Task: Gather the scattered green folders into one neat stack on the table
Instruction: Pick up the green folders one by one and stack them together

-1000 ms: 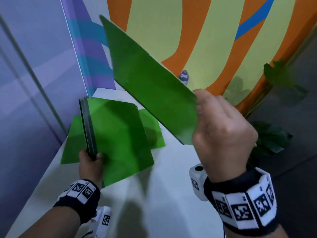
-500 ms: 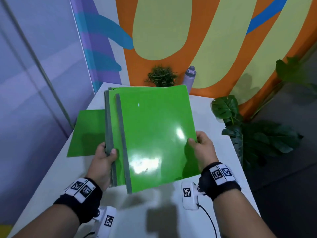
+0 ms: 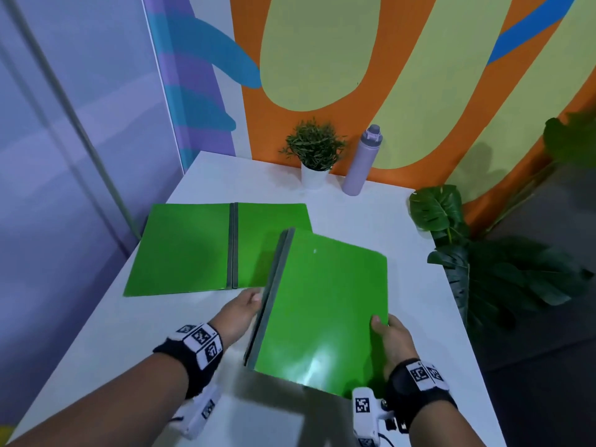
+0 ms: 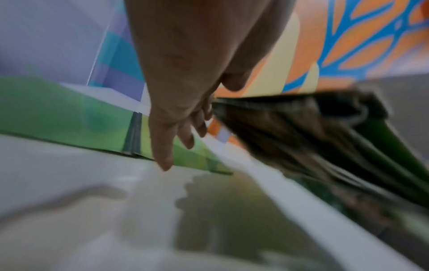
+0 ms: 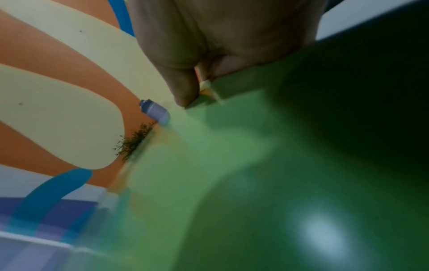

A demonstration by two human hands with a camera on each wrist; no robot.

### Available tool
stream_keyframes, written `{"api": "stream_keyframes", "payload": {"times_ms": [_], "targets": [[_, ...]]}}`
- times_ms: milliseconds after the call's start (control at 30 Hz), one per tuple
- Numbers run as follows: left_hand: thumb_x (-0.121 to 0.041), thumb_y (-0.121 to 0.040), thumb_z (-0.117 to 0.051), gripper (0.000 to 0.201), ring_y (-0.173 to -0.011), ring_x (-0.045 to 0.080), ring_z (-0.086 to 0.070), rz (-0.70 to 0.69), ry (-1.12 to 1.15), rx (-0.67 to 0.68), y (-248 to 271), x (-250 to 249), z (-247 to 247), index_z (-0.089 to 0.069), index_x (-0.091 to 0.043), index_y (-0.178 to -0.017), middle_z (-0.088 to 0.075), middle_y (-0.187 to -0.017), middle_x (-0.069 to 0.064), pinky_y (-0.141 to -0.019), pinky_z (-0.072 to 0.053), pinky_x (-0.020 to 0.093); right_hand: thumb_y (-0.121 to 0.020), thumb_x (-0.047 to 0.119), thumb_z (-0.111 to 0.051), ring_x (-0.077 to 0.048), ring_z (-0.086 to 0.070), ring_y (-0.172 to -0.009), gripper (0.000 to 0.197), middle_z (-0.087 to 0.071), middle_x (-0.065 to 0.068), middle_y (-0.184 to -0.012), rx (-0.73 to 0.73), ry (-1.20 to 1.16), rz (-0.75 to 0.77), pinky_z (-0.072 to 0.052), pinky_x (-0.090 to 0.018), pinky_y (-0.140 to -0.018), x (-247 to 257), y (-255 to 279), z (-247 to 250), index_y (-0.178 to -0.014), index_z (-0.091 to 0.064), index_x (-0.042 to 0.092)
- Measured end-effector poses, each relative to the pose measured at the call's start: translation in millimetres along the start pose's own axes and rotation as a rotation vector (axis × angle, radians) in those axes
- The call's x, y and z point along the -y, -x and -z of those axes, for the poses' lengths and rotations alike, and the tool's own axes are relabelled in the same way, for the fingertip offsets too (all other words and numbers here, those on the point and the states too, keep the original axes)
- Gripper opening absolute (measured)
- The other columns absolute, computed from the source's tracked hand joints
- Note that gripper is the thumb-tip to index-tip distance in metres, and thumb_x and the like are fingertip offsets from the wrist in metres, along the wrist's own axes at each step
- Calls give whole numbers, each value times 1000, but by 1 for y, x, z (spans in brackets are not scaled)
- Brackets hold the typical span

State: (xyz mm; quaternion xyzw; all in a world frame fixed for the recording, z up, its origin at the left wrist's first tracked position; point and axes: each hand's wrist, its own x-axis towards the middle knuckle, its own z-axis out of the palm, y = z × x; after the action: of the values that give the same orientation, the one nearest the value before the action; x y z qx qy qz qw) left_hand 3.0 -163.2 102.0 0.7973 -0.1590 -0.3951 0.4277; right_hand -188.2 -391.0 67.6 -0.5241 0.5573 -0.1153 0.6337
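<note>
I hold a stack of green folders (image 3: 322, 304) with grey spines, tilted above the white table (image 3: 129, 333). My right hand (image 3: 392, 340) pinches its near right edge, thumb on the cover. In the right wrist view the thumb (image 5: 183, 88) lies on the glossy cover (image 5: 278, 165). My left hand (image 3: 240, 312) sits at the spine side; in the left wrist view its fingers (image 4: 162, 146) are straight, beside the blurred stack (image 4: 313, 137). Two more green folders (image 3: 180, 250) lie flat and side by side on the table's left, a grey spine (image 3: 233, 246) between them.
A small potted plant (image 3: 314, 150) and a lilac bottle (image 3: 362, 159) stand at the table's far edge against the painted wall. A large leafy plant (image 3: 483, 253) stands on the floor past the right edge. A purple wall runs along the left.
The folder my right hand held up high has joined the stack. The stack has swung right, off the flat folders. My left hand's fingers have straightened at the spine.
</note>
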Motion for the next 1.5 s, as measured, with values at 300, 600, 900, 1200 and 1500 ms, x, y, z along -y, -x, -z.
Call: {"api": "stream_keyframes", "payload": {"times_ms": [300, 600, 900, 1200, 1500], "targets": [[-49, -93, -39, 72, -146, 40, -8, 206, -830, -140, -94, 77, 42, -11, -18, -152, 3, -161, 14, -119, -18, 49, -93, 17, -52, -36, -30, -138, 56, -31, -9, -153, -99, 87, -61, -26, -51, -109, -9, -3, 9, -145, -31, 14], [-36, -93, -45, 48, -130, 21, -42, 45, -842, -237, -41, 104, 29, -39, -24, -139, -42, -144, 1, -105, -42, 46, -92, 20, -55, -35, -27, -139, 59, -28, -7, -155, -71, 24, -39, -23, -55, -111, 2, -12, 12, -146, -30, 19], [-69, -81, -43, 59, -85, 23, -63, 267, -986, -236, 32, 111, 26, -67, -16, -92, -62, -98, 6, -75, -51, 32, -89, 19, -57, -35, -39, -133, 57, -37, -10, -150, -164, 54, -34, -32, -48, -108, -14, -7, 11, -142, -36, 14], [-60, -73, -64, 53, -98, 23, -55, 303, -942, -261, 34, 123, -14, -65, -13, -99, -53, -104, 6, -90, -52, 39, -90, 19, -56, -36, -40, -131, 52, -41, -11, -147, -172, 84, -58, -32, -48, -108, -30, 2, 22, -139, -41, 14], [-19, -94, -48, 16, -75, 35, -57, -25, -571, -605, 36, 10, 34, -45, -5, -87, -61, -89, 20, -67, -47, 42, -94, 19, -52, -39, -27, -139, 55, -27, -8, -155, -175, 44, -88, -26, -57, -106, -17, 14, 48, -146, -31, 18]]}}
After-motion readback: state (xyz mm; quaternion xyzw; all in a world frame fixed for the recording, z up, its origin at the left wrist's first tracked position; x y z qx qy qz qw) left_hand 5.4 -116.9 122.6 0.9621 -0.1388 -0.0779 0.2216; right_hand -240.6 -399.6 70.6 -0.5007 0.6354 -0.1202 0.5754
